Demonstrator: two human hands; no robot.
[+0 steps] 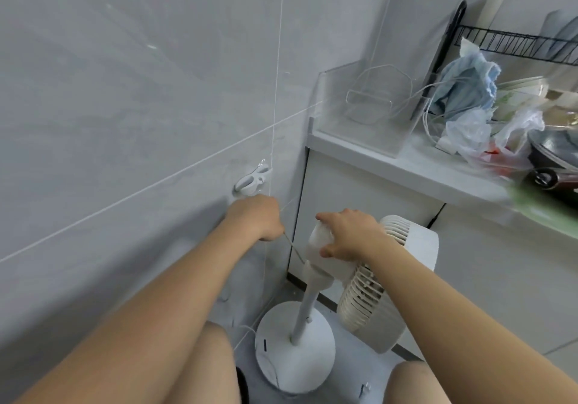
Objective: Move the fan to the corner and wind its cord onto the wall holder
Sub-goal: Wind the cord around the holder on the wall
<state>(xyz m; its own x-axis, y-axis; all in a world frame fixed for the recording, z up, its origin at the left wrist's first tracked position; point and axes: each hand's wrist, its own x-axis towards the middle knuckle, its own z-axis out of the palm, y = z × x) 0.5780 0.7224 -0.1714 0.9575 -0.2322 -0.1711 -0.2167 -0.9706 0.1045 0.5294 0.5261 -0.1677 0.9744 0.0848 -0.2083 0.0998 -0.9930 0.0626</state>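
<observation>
Already by the corner, the pedestal fan (pixel 353 278) is steadied by your right hand (pixel 347 235) clasping its motor housing, while your left hand (pixel 256 219) pinches the cord (pixel 294 249) just below the wall holder (pixel 251 181), ready for winding.

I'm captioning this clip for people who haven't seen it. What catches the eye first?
Two bare arms reach into a tiled corner: the right hand grips the top of a white pedestal fan beside the cabinet, while the left hand pinches its thin cord just below a white wall holder. At upper right, a cluttered countertop carries plastic bags.
</observation>
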